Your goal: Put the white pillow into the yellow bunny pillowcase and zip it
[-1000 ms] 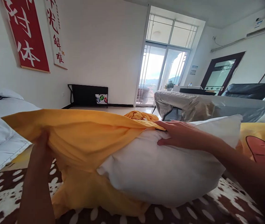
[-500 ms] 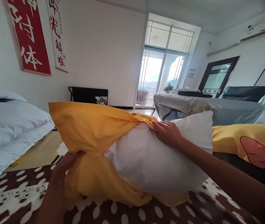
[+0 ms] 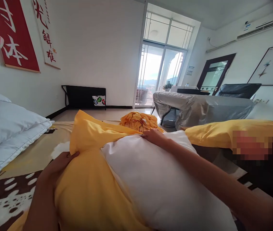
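Note:
A white pillow lies in front of me on the bed, half inside a yellow pillowcase. My left hand grips the yellow cloth at the pillow's left side, fingers closed on a fold. My right hand reaches over the top of the pillow to its far end, where the yellow cloth is bunched up; its fingers are curled at the cloth's edge and partly hidden.
A brown and white spotted blanket covers the bed. White pillows lie at the left. A second yellow pillow is at the right. Beyond stand a covered table, a black chair and glass doors.
The pillow has come down and towards me. The yellow case has been drawn further over it. My left hand moved up along the left side and my right hand slid to the far end.

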Action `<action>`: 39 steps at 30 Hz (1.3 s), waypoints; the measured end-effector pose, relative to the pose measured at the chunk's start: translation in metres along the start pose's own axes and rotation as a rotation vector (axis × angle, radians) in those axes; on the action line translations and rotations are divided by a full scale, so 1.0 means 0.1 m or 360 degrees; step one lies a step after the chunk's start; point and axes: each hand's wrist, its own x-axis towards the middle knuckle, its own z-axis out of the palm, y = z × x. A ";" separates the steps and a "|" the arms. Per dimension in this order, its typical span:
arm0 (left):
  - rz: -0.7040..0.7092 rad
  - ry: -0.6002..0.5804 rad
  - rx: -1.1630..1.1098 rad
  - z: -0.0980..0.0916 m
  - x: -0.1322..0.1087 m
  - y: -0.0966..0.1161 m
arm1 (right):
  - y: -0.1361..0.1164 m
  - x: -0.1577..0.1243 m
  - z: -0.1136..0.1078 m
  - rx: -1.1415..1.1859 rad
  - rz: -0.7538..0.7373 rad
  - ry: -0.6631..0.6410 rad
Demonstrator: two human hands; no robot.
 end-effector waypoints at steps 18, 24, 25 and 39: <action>0.1632 -0.0785 0.1143 1.35 -0.92 0.86 | -0.54 -1.72 0.50 0.0219 -0.0926 0.0050; 0.1528 -0.0775 0.1349 1.31 -0.89 0.85 | -0.32 -1.81 0.70 0.0047 -0.0767 0.0226; 0.1528 -0.0789 0.1393 1.33 -0.90 0.86 | -0.31 -1.76 0.72 0.0066 -0.0815 0.0215; 0.1252 -0.0933 0.1685 2.03 -1.25 1.52 | -0.34 -0.61 -0.04 0.0540 -0.1019 -0.0133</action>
